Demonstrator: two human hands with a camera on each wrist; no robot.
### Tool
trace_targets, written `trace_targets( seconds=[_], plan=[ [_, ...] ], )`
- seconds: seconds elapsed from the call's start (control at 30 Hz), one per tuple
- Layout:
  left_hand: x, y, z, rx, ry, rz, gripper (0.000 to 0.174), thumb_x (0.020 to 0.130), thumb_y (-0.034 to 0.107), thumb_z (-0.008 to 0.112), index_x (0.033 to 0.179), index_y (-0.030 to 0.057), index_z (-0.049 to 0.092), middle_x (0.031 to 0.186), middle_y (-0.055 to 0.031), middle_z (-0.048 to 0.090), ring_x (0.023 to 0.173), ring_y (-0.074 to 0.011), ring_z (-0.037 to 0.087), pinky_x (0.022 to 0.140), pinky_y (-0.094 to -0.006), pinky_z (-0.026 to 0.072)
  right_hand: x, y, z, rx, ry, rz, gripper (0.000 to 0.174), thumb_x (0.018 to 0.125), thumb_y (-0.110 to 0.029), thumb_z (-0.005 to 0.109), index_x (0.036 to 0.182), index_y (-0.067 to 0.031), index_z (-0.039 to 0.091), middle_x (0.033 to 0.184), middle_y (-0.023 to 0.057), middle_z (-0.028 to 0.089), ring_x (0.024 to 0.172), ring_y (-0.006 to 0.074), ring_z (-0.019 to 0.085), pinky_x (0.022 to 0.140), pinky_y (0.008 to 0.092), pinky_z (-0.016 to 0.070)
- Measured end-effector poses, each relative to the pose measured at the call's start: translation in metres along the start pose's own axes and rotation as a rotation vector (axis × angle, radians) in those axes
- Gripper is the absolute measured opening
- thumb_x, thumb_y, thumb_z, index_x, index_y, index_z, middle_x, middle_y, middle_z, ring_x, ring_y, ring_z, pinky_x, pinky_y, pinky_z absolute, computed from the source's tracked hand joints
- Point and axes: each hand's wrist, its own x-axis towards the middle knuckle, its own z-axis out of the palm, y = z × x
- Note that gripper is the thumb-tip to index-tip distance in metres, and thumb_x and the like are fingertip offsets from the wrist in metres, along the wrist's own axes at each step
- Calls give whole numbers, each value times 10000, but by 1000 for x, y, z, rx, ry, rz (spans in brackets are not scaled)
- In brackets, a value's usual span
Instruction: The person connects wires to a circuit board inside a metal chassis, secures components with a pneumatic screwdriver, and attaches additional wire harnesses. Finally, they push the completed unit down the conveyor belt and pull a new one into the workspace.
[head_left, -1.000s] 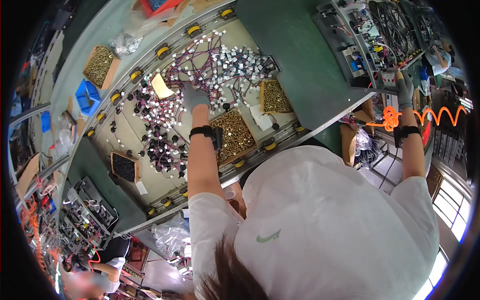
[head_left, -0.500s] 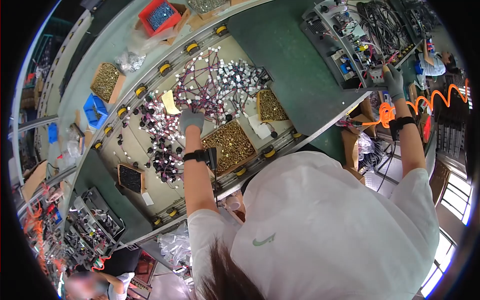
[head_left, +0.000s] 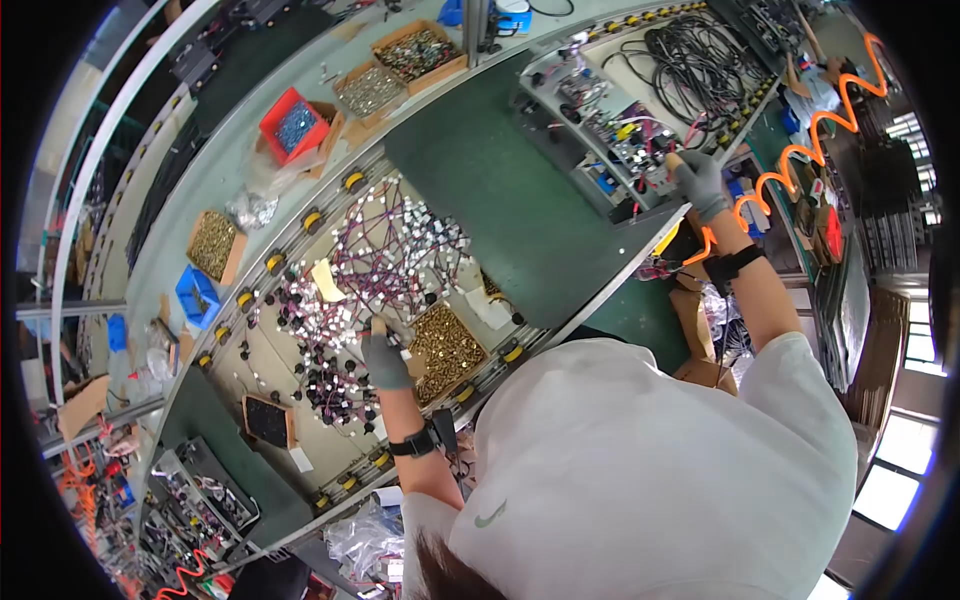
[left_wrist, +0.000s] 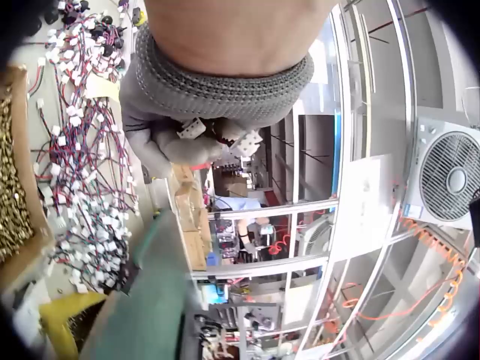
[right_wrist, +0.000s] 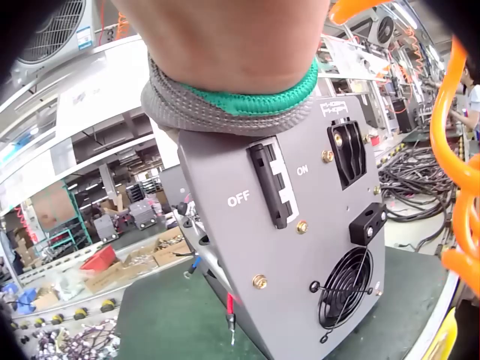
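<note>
My gloved left hand (head_left: 388,358) is over the near side of a heap of wire harnesses (head_left: 390,235) with white connectors, beside a box of brass-coloured fasteners (head_left: 447,350). Its curled fingers hold harness connectors (left_wrist: 246,143), whose white ends stick out in the left wrist view. At the far right, my gloved right hand (head_left: 703,188) grips the upper edge of a grey machine panel (right_wrist: 251,180) marked OFF and ON. The right fingers are hidden behind that panel in the right wrist view. Wiring and parts fill the open machine (head_left: 610,130).
A green board (head_left: 490,190) lies between the harness heap and the machine. Black cables (head_left: 690,65) are piled beyond it. A red bin (head_left: 290,125), a blue bin (head_left: 197,297) and boxes of fasteners stand along the back. An orange coiled hose (head_left: 790,165) hangs at right.
The left hand has come back from the middle of the harness heap to its near side, connectors now in its fingers. The head view has swung right; the right hand stays at the machine panel.
</note>
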Motion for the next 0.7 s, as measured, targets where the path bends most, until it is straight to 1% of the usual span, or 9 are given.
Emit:
trace_targets(
  seconds=[0.07, 0.1, 0.17, 0.3, 0.33, 0.4, 0.47, 0.63, 0.7],
  plan=[
    [-18, 6, 30, 96, 158, -108, 255, 903, 293, 519, 912, 38, 521, 733, -62, 559, 576, -148, 527, 499, -295, 449, -11, -13, 10, 1, 10, -37, 344, 783, -341, 622, 699, -7, 625, 519, 51, 526, 495, 135, 519, 496, 297, 399],
    [-25, 9, 36, 42, 47, -170, 257, 918, 303, 508, 971, 51, 498, 812, -79, 577, 629, -171, 565, 554, -325, 495, -23, -32, 16, 75, 19, 55, 357, 778, -351, 625, 683, -7, 619, 498, 61, 514, 482, 142, 536, 486, 315, 400],
    [-40, 15, 64, -32, -69, -126, 216, 922, 245, 511, 1010, 48, 497, 811, -84, 579, 634, -181, 568, 573, -336, 504, -37, -54, 23, -26, 23, 11, 343, 773, -357, 622, 679, -28, 633, 502, 84, 526, 477, 174, 555, 477, 336, 400],
    [-45, 19, 95, 56, -327, -101, 225, 933, 201, 488, 1082, 33, 488, 778, -76, 571, 596, -134, 536, 558, -302, 482, -65, -88, 42, -186, 42, -202, 287, 745, -339, 618, 637, -73, 635, 520, 110, 533, 490, 282, 532, 497, 383, 397],
    [-51, 25, 107, 100, -307, -120, 267, 939, 209, 478, 1124, 18, 492, 743, -72, 582, 548, -97, 510, 509, -248, 443, -72, -96, 47, -204, 34, -238, 265, 731, -320, 619, 619, -80, 629, 516, 108, 528, 490, 284, 526, 495, 388, 393],
    [-60, 34, 118, 171, -341, -122, 287, 937, 215, 482, 1133, 5, 497, 728, -65, 582, 517, -92, 486, 476, -240, 408, -88, -113, 53, -210, 16, -277, 243, 717, -301, 620, 600, -88, 623, 512, 105, 522, 490, 286, 520, 493, 394, 389],
    [-67, 36, 123, 267, -390, -130, 327, 938, 234, 482, 1148, -14, 510, 698, -52, 586, 459, -73, 440, 439, -221, 358, -100, -126, 58, -119, -53, -449, 195, 693, -275, 618, 604, -102, 620, 522, 97, 525, 502, 279, 521, 492, 392, 392],
    [-83, 29, 129, 311, -366, -121, 324, 934, 240, 488, 1119, -23, 525, 696, -48, 586, 467, -63, 441, 438, -212, 349, -117, -147, 68, -90, -221, -497, 165, 701, -255, 606, 660, -95, 612, 571, 98, 546, 552, 279, 541, 509, 400, 411],
    [-90, 30, 135, 393, -409, -90, 302, 936, 207, 452, 1105, -24, 547, 710, -50, 607, 494, -60, 457, 463, -200, 356, -118, -150, 70, -86, -378, -518, 148, 716, -245, 597, 733, -102, 628, 608, 105, 561, 581, 291, 546, 550, 413, 427]
  ],
)
